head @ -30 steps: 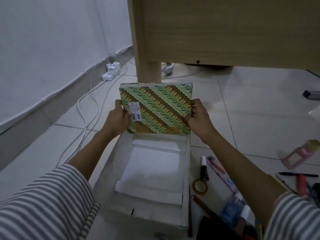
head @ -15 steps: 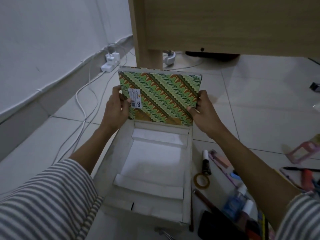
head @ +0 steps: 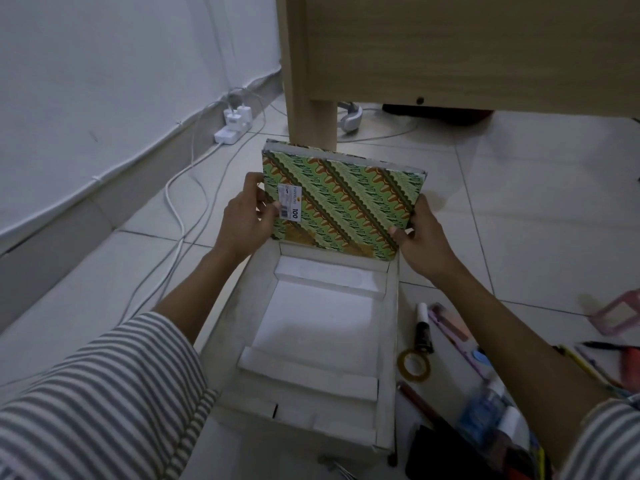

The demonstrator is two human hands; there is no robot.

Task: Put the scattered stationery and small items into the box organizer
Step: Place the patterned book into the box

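Head: book [head: 341, 202] between both grips [head: 242, 220] [head: 420, 239]

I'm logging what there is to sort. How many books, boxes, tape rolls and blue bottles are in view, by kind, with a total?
Patterned book: 1
White box: 1
Tape roll: 1
Blue bottle: 1
Total: 4
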